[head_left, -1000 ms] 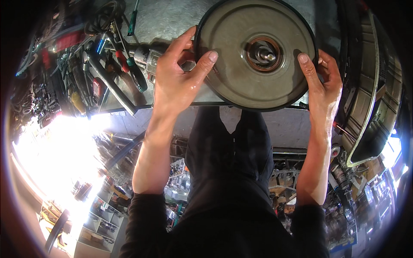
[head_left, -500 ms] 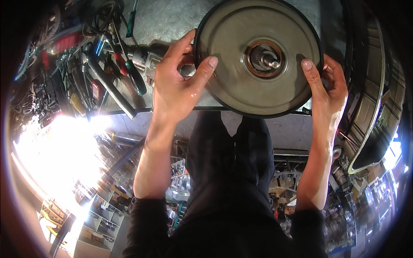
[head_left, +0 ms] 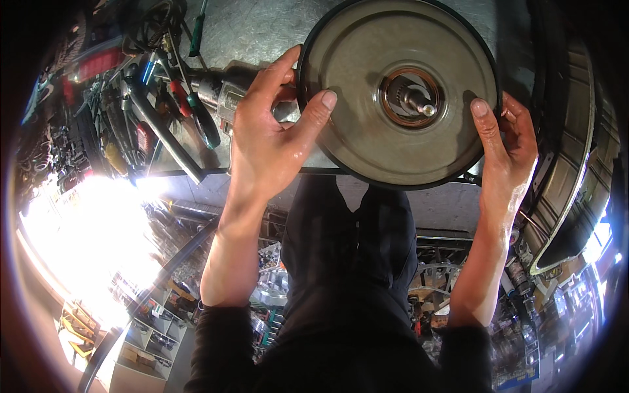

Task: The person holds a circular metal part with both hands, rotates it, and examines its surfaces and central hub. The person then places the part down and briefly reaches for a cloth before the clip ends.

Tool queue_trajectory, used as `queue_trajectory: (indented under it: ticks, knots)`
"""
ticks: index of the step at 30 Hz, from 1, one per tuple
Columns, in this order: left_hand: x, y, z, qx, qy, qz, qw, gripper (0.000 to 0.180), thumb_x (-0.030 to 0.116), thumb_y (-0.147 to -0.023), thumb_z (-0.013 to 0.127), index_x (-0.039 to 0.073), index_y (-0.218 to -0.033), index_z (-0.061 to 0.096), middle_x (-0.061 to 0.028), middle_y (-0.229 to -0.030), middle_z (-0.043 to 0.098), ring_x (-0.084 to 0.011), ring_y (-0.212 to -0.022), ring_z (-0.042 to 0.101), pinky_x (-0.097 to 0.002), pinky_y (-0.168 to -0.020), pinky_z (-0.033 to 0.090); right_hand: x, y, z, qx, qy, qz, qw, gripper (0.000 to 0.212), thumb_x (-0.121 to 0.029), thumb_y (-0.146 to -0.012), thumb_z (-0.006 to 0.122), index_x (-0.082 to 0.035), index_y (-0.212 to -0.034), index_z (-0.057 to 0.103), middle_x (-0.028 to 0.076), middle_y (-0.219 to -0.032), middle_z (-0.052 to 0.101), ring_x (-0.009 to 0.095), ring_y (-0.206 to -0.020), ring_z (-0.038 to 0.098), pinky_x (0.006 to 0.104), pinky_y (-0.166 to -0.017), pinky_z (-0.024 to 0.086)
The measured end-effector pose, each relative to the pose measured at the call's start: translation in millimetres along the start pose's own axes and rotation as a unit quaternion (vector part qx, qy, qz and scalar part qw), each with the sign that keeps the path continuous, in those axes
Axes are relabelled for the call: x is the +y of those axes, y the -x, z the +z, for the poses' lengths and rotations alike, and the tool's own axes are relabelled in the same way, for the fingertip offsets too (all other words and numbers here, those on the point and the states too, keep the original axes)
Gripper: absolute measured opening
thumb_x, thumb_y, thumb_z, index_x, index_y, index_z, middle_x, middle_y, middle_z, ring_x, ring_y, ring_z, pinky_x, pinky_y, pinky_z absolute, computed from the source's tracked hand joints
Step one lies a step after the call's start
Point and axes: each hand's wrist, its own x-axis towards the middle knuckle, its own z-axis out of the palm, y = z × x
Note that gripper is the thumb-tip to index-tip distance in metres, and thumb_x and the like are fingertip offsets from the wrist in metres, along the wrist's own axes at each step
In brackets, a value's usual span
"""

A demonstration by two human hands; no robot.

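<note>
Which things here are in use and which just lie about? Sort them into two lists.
In use:
- large grey wheel with black rim
- metal hub and shaft at its centre
- left hand and right hand gripping its edges

Lying about:
- screwdrivers
- power tool
- metal benchtop

Left thumb point(head_left: 325, 101) further onto disc point(head_left: 367, 98)

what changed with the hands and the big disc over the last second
Very little. The left hand and right hand keep gripping opposite edges of the large round grey metal disc with a black rim. The disc shifted slightly in the picture. The tools on the metal bench stayed put.
</note>
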Motion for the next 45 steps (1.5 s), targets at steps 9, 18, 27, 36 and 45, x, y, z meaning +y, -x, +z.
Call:
queue_trajectory:
  ticks: [9, 18, 27, 36, 45]
  knots:
    - [0.5, -1.4, 1.3, 0.008, -0.020, 0.029, 0.999, 0.062, 0.018, -0.091, 0.082, -0.005, -0.142, 0.057, -0.0116, -0.104, 0.072, -0.0181, -0.092, 0.069, -0.0318, -0.085, 0.057, 2.3, -1.2, 1.9, 0.008, 0.008, -0.010, 1.000, 0.062, -0.045, -0.082, 0.090, 0.002, -0.118, 0.071, 0.003, -0.093, 0.069, 0.013, -0.089, 0.062, 0.0273, -0.083, 0.048]
    - [5.1, -1.7, 0.8, 0.006, -0.022, 0.022, 0.999, 0.062, 0.018, -0.090, 0.083, -0.006, -0.141, 0.058, -0.0132, -0.104, 0.073, -0.0185, -0.092, 0.071, -0.0312, -0.084, 0.058, 2.2, 1.4, -2.3, -0.009, 0.021, 0.031, 0.999, 0.059, -0.034, -0.089, 0.086, 0.002, -0.130, 0.066, 0.008, -0.111, 0.069, 0.014, -0.109, 0.063, 0.0284, -0.105, 0.044]
    - [8.2, -2.9, -0.4, 0.008, -0.024, 0.014, 1.000, 0.061, 0.017, -0.089, 0.084, -0.005, -0.140, 0.059, -0.0154, -0.104, 0.072, -0.0185, -0.091, 0.071, -0.0311, -0.080, 0.059, 6.7, -0.6, 1.8, 0.023, -0.006, 0.002, 1.000, 0.063, -0.041, -0.082, 0.091, 0.004, -0.121, 0.069, 0.007, -0.096, 0.070, 0.013, -0.091, 0.064, 0.0254, -0.086, 0.048]
    - [7.6, -3.9, -1.5, -0.001, -0.011, 0.014, 1.000, 0.061, 0.016, -0.090, 0.083, -0.007, -0.141, 0.058, -0.0144, -0.105, 0.071, -0.0180, -0.091, 0.070, -0.0297, -0.080, 0.058, 9.0, 0.5, 1.0, 0.023, -0.011, 0.000, 1.000, 0.060, -0.040, -0.083, 0.090, 0.003, -0.121, 0.070, 0.007, -0.097, 0.070, 0.014, -0.092, 0.065, 0.0258, -0.087, 0.048]
    - [10.7, -5.1, -1.9, -0.009, -0.001, 0.018, 1.000, 0.060, 0.013, -0.091, 0.082, -0.007, -0.141, 0.057, -0.0148, -0.107, 0.069, -0.0176, -0.092, 0.070, -0.0292, -0.076, 0.061, 9.4, 0.8, 0.9, 0.019, -0.019, 0.004, 1.000, 0.060, -0.040, -0.083, 0.090, 0.002, -0.120, 0.070, 0.006, -0.094, 0.069, 0.014, -0.091, 0.064, 0.0258, -0.087, 0.048]
